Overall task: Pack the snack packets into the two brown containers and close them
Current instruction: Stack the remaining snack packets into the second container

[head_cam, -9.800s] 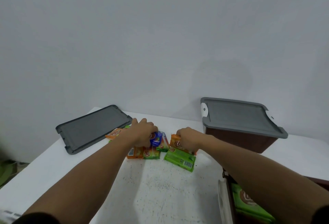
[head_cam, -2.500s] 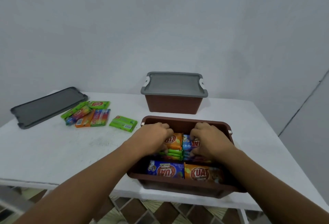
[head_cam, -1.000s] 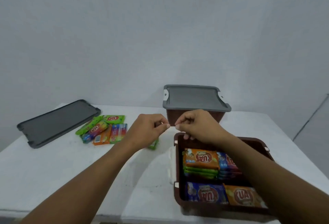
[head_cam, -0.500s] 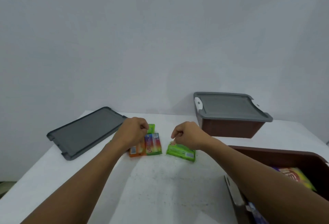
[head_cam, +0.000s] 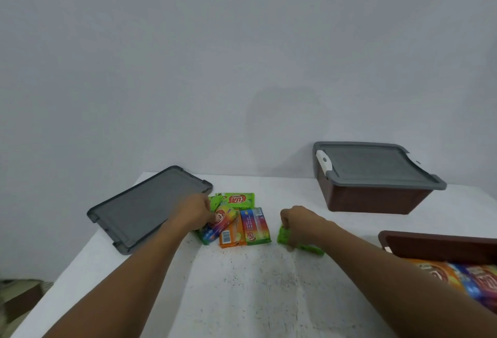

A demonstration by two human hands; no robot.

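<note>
The left hand [head_cam: 197,210] curls its fingers down onto a rainbow-striped packet [head_cam: 219,224] at the left end of the loose cluster in the middle of the tabletop [head_cam: 255,289]. The right hand [head_cam: 298,223] pinches a green packet [head_cam: 309,247] just right of that cluster. The packet's near end seems to rest on the surface.

Three more packets lie packed together: an orange packet [head_cam: 231,236], a green-and-rainbow packet [head_cam: 255,226] and a far green packet [head_cam: 238,199]. The open brown container [head_cam: 441,243] sits near right with packets already inside. The closed brown container [head_cam: 376,198] stands far right, and the loose grey lid [head_cam: 145,210] lies just left of the cluster.

The wrappers look glossy, so a shallow pinch may let one slip on the way across. The striped packet overlaps its neighbours, and lifting it could drag them along or scatter them. The far green packet, partly behind the left hand, could be missed. If the open container is nearly full, packets dropped loosely on top may ride high and stop the lid seating.
</note>
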